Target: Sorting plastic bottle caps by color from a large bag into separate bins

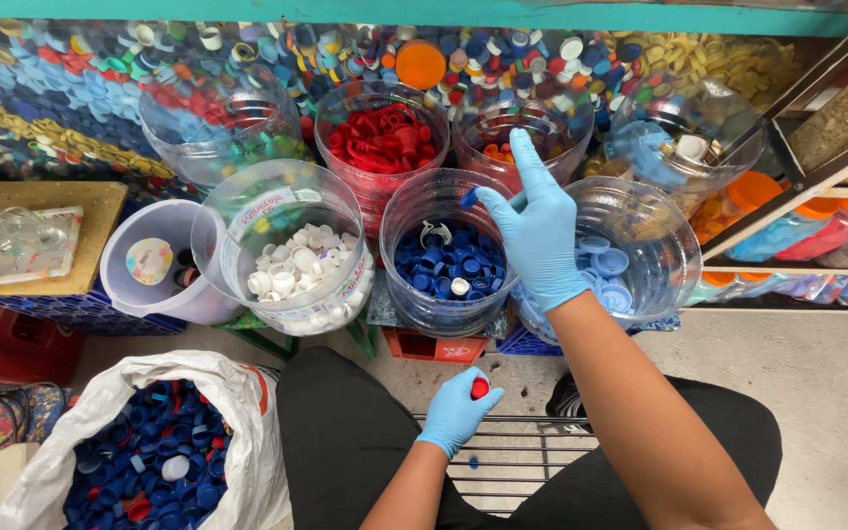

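1. Caps were the job: sorting by colour from a white sack [238,412] at lower left into clear tubs ahead of the seated person.
2. Right hand [540,231], blue glove, was stretched over the dark-blue tub [449,257], thumb and finger pinching a small blue cap [469,197] just above its rim; other fingers were spread, index pointing up.
3. Left hand [455,410], also gloved, sat low over the lap, pinching a red cap [480,388] at the fingertips, above a wire rack [512,461].
4. Done so far, judging by fill: red tub [382,137] well filled; white tub [296,270] and dark-blue tub each had a solid layer; light-blue tub [640,257] held a thinner layer of larger caps.
5. Back row: orange tub [522,137] had only a few caps at the bottom; the tub at back left [210,116] looked thinly filled, contents unclear through the plastic.
6. Left to do: the sack was still heavily loaded, mostly dark blue with some red and white mixed in. I'd judge the sort less than half done.
7. White bucket [154,260] left of the white tub held a few odd items; couldn't tell what.
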